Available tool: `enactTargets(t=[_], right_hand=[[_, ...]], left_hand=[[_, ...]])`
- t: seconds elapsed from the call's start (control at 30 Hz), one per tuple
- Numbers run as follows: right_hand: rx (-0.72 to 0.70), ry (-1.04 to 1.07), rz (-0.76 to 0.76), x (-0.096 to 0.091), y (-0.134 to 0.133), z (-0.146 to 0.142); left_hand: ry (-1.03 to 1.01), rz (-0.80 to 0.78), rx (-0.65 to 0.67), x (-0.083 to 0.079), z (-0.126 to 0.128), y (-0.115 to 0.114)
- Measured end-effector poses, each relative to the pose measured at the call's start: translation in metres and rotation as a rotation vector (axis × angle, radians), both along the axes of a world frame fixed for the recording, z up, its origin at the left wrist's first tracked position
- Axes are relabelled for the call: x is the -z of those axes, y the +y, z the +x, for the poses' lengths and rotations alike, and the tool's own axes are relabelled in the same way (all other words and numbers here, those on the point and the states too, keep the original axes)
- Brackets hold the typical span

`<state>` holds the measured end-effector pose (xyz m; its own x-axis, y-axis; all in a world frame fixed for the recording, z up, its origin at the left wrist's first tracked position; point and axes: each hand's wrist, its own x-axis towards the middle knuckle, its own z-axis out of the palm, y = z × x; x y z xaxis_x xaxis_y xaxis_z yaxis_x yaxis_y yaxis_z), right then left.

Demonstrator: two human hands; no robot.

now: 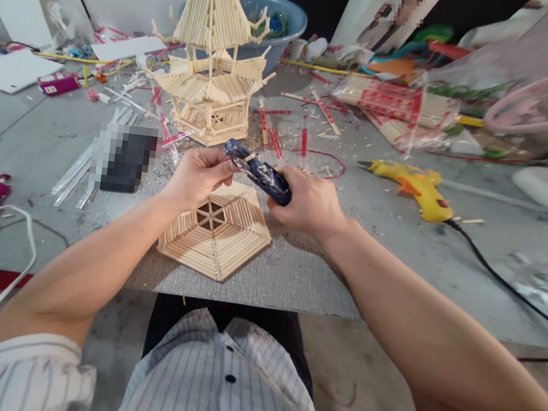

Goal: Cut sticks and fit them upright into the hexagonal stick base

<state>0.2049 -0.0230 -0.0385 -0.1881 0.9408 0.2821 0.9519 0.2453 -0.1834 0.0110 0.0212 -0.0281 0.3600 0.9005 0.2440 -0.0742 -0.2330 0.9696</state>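
My right hand [306,202] grips a dark blue hand cutter [262,174], its head angled up to the left. A short bit of pale wooden stick [250,157] shows across the cutter's jaws. Fingers pinched beside the head, my left hand [203,174] seems to hold that stick; most of it is hidden. Below both hands a hexagonal panel of wooden sticks [230,247], with a spoked opening at its middle, lies flat on the table. Just behind them stands a tiered stick pagoda [208,86] with a pointed roof.
On the grey table [305,275], a yellow glue gun [417,185] with a black cord lies at right. A dark phone [128,159] and clear glue sticks [78,167] lie at left. Bundled sticks [395,100] and a blue basin [285,19] are behind.
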Motion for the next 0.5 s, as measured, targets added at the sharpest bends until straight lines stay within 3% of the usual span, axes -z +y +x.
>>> enactTargets(t=[0.5], right_hand=[[0.039,-0.079,-0.057,-0.0038,0.0038,-0.0034]], left_hand=[[-0.051,-0.113,-0.045,-0.0027,0.0016,0.0037]])
